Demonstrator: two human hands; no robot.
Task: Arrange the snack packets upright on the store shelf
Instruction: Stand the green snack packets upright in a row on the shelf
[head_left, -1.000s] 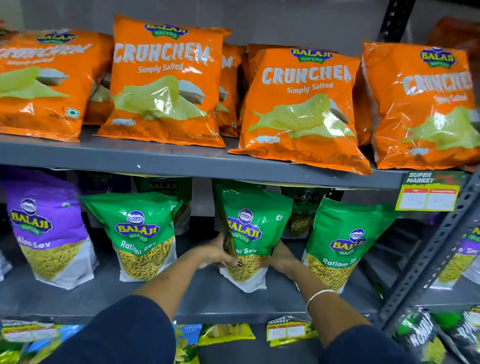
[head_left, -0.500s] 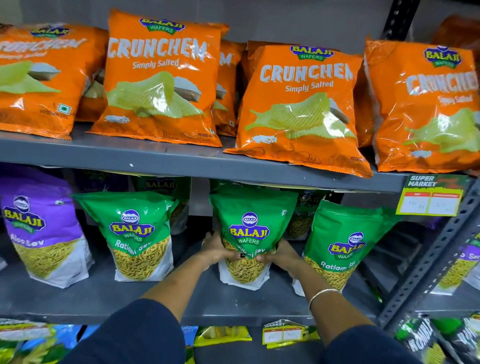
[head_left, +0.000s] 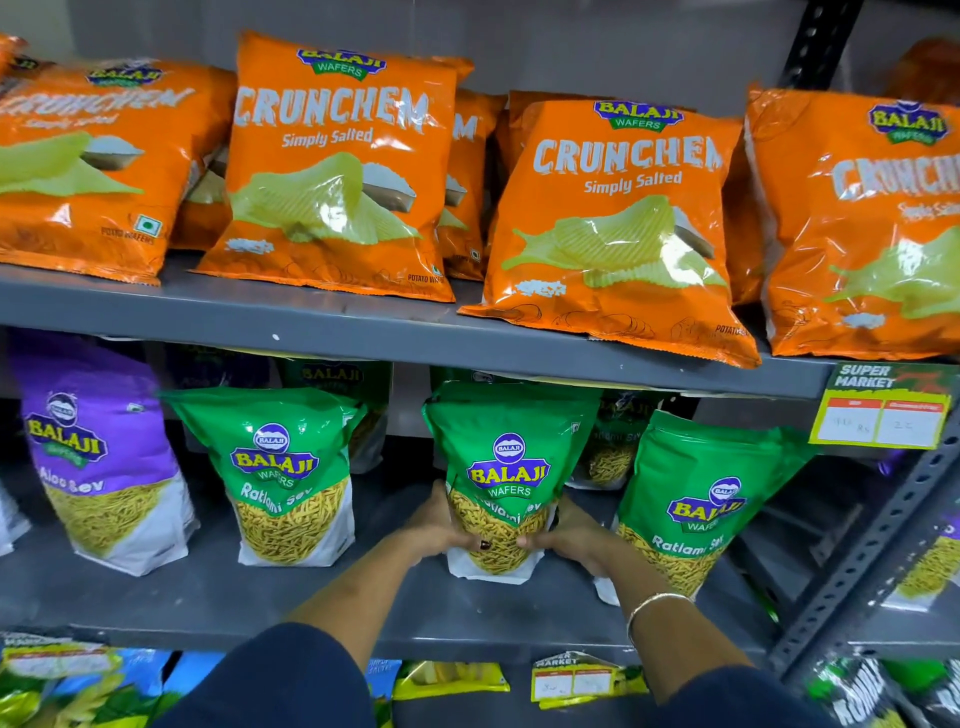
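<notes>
Grey store shelf (head_left: 322, 597), middle tier | left hand (head_left: 434, 530) and right hand (head_left: 574, 535) clasp centre green Ratlami Sev packet (head_left: 506, 467) at its base, standing upright | risk: soft pouch may slump forward on release, or nudge right-hand green packet (head_left: 696, 499) just beside it.

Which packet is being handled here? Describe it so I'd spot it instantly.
Look at the middle shelf, under the orange chip bags. In its row of green Ratlami Sev pouches, it is the centre pouch, the only one with the left hand and right hand clasping its base.
</notes>
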